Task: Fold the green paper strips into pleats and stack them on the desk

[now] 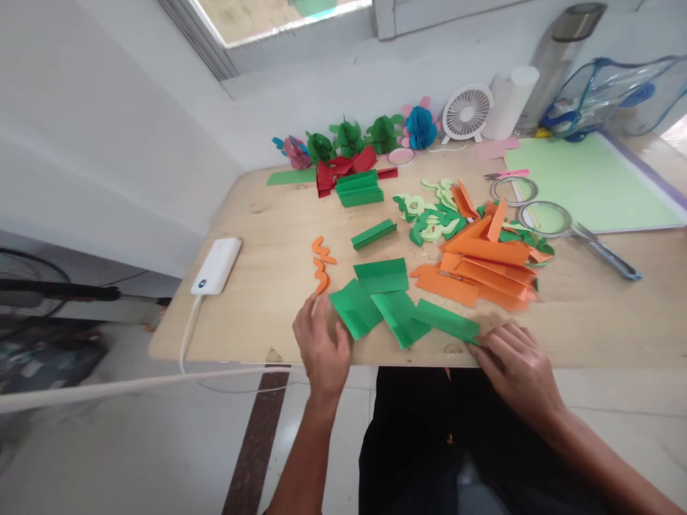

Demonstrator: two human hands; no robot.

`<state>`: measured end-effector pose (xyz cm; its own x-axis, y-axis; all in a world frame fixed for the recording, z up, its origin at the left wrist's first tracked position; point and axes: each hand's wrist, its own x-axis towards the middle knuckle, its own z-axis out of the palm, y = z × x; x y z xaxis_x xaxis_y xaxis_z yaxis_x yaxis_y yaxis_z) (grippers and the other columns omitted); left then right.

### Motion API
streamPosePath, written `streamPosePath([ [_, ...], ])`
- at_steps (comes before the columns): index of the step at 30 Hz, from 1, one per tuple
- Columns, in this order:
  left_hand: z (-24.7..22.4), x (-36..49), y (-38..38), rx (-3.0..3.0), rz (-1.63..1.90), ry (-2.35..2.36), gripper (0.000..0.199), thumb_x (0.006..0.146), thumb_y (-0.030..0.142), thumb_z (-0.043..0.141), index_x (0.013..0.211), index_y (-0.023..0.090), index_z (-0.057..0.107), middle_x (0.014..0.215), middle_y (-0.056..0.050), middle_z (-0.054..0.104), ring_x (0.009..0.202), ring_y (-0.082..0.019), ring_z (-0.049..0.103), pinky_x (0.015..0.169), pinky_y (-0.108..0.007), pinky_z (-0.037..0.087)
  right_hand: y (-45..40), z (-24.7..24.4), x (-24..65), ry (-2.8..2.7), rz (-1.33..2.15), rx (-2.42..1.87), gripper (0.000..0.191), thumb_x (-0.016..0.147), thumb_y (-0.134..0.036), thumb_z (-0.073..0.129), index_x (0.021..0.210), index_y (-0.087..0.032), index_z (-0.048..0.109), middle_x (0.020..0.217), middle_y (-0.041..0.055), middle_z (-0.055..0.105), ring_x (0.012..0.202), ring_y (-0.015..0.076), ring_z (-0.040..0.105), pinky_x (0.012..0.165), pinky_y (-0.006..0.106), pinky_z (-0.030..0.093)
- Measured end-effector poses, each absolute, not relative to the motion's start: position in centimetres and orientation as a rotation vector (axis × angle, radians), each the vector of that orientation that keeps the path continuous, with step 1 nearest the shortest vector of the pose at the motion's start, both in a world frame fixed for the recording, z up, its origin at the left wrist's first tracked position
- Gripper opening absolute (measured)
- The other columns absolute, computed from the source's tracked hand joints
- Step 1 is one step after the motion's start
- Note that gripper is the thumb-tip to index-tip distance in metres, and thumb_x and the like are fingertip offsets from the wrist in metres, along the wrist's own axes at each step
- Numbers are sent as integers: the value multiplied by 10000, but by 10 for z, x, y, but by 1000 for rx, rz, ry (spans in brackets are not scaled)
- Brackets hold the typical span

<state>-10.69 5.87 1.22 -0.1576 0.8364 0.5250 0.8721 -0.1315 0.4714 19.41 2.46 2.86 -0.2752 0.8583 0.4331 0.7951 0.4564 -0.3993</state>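
My left hand (323, 349) rests at the table's front edge, thumb apart from the fingers, nothing visibly gripped. Its fingertips reach the lower end of the wavy orange paper cutouts (320, 275). Just right of it lies a green paper piece (356, 309), beside another green piece (401, 318) and a creased green one (382, 276). At the right, my right hand (518, 366) has its fingers closed at the end of a folded green paper strip (446, 320); the thumb is partly hidden. Farther back are more folded green papers (374, 234).
Folded orange papers (486, 261) heap up at right, against curly green cutouts (437, 218). Scissors (606, 250), tape rolls (544, 218) and a light green sheet (595, 182) lie beyond. Paper figures (350, 137) and a fan (466, 114) line the wall. A power bank (216, 266) sits left.
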Motion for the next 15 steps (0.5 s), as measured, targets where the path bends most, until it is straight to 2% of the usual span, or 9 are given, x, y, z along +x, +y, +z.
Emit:
streamPosePath([
  [4,12,-95,41,-2224,-944,-1850,613,821,49,464,1410,211,420,1469,-167,407,1410,-326,296,1107,-552,289,24,29,200,-2148,89,-1369,159,887,-178,556,731,-204,562,672,8,588,681,163,496,691,303,378],
  [7,17,-88,40,-2444,-772,-1622,541,844,96,519,1364,239,484,1464,-147,441,1437,-348,242,1110,-603,242,24,29,205,-2139,83,-1375,138,890,-188,560,754,-196,581,693,17,598,703,169,503,691,305,373],
  [12,28,-76,56,-2675,-622,-1427,277,886,135,516,1100,236,658,1336,-93,596,1411,-318,327,1122,-600,234,23,30,215,-2139,141,-1391,127,898,-223,568,787,-200,625,718,20,621,724,168,521,713,309,382],
  [15,28,-74,77,-2720,-593,-1383,233,885,90,469,903,202,673,1243,-71,661,1359,-321,415,1107,-619,252,24,32,221,-2148,145,-1401,139,904,-237,562,791,-205,636,754,23,645,754,170,549,722,315,380],
])
